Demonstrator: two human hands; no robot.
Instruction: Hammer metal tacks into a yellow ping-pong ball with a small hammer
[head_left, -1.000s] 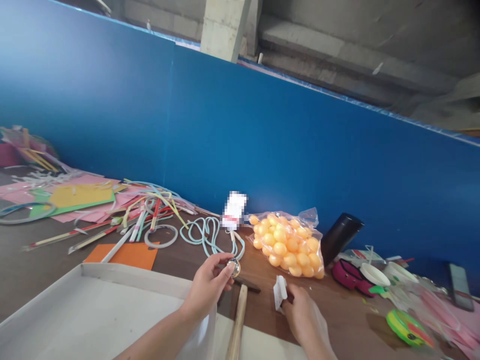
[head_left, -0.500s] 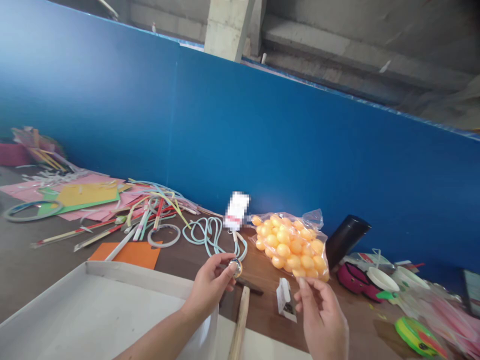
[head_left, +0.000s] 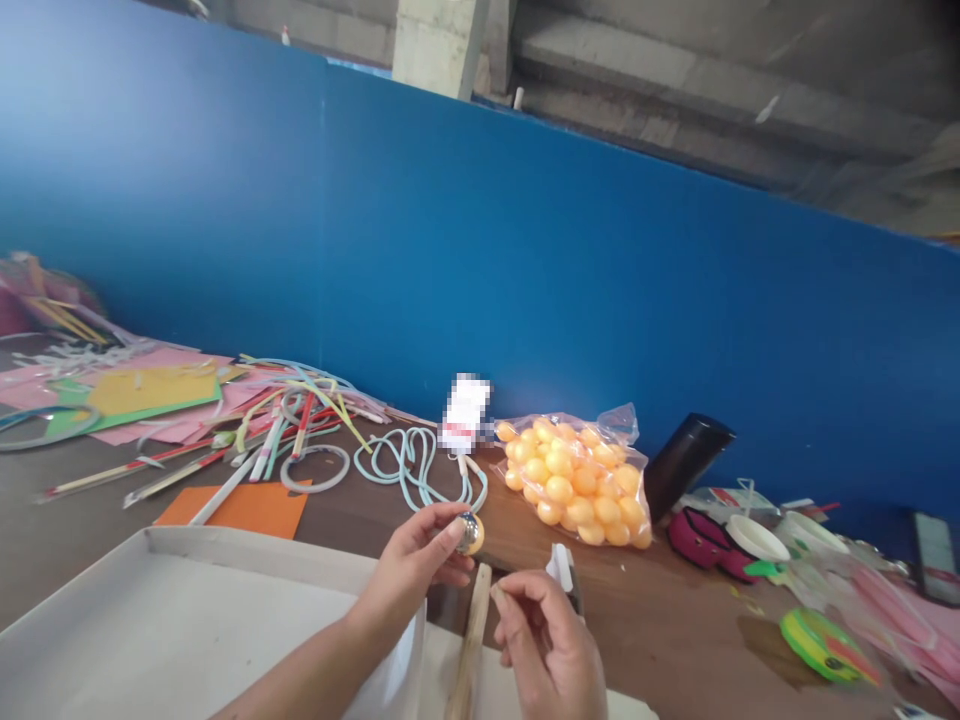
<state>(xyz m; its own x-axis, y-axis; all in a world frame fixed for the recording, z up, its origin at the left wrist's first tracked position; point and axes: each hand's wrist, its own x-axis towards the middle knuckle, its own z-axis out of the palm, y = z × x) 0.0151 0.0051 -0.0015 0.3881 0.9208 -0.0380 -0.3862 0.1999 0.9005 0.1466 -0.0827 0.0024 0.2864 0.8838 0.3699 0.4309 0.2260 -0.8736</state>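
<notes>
While we grip shiny ball in left hand, we hold right hand pinched near wooden handle; pinch contents unclear.

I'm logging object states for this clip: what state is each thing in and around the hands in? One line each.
Left hand: closed on the shiny ball
Shiny ball: held at the fingertips
Right hand: thumb and forefinger pinched; too small to tell on what
Small white box: partly hidden
Wooden handle: lying
Clear bag: filled with orange balls
Cord: loosely looped
White tray: open-topped
</notes>
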